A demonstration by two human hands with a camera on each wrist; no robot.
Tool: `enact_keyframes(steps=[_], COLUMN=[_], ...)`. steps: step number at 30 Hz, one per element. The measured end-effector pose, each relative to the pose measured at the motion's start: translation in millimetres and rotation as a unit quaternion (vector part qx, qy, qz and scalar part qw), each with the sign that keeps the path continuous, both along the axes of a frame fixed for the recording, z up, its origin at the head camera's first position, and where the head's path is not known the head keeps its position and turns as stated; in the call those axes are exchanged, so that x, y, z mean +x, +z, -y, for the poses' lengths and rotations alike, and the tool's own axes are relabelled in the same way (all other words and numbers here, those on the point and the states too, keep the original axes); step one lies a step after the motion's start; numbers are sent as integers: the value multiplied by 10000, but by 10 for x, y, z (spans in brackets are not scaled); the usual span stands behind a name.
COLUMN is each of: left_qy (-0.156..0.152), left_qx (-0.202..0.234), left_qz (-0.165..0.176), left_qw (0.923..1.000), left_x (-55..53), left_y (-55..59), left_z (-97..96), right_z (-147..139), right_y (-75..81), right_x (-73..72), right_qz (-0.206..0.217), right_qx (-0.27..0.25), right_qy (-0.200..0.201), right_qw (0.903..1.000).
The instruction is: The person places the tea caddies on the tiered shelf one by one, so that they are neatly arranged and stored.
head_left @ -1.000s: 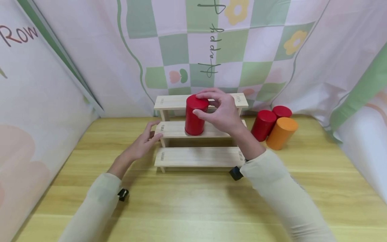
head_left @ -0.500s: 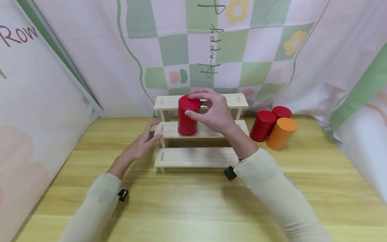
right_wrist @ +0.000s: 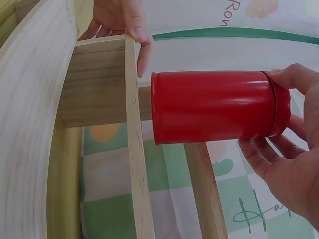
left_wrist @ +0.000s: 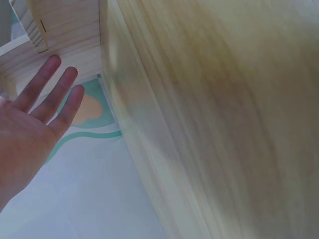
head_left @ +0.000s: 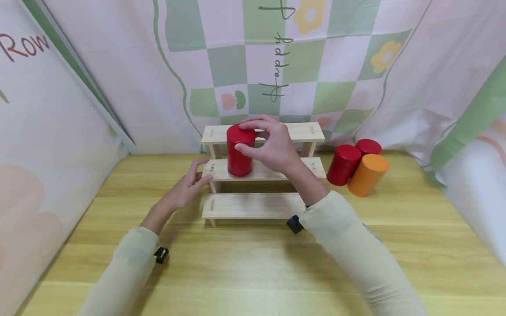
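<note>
My right hand (head_left: 272,148) is clamped on a red can (head_left: 240,156), thumb and fingers pinching it around the lid (right_wrist: 280,107). The can is upright at the middle shelf (head_left: 266,172) of a three-tier rack (head_left: 253,206), its long axis running straight down from my grip, so its body lies below my fingers and to the left of my palm. Its base is at the board, left of centre; whether its full weight rests there I cannot tell. My right hand is the nearer, being on the can. My left hand (head_left: 183,188) is further left, fingers loosely spread and touching the shelf's left end, with a gap between them and the can. Off to my right, beyond the rack, two more red cans (head_left: 343,166) and an orange can (head_left: 366,177) stand close together on the table (head_left: 253,267).
</note>
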State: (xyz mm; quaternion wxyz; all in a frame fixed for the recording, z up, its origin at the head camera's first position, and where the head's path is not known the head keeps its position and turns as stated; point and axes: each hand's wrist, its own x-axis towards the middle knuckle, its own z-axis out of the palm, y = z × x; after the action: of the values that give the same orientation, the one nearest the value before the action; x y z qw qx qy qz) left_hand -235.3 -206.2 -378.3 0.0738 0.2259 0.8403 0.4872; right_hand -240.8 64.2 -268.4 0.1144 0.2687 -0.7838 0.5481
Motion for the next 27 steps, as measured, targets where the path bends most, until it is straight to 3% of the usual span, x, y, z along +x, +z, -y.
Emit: enact_keyframes(steps=[19, 27], left_qy=[122, 318], left_qx=[-118, -389], left_qz=[40, 61], left_qw=[9998, 9987], left_x=[10, 20], left_y=[6, 48], left_z=[-4, -11], right_z=[101, 122], right_y=[-39, -55], right_x=[-31, -66], right_qz=[-104, -14], right_qx=[440, 486], right_qy=[-18, -2], right_qw=[9990, 9988])
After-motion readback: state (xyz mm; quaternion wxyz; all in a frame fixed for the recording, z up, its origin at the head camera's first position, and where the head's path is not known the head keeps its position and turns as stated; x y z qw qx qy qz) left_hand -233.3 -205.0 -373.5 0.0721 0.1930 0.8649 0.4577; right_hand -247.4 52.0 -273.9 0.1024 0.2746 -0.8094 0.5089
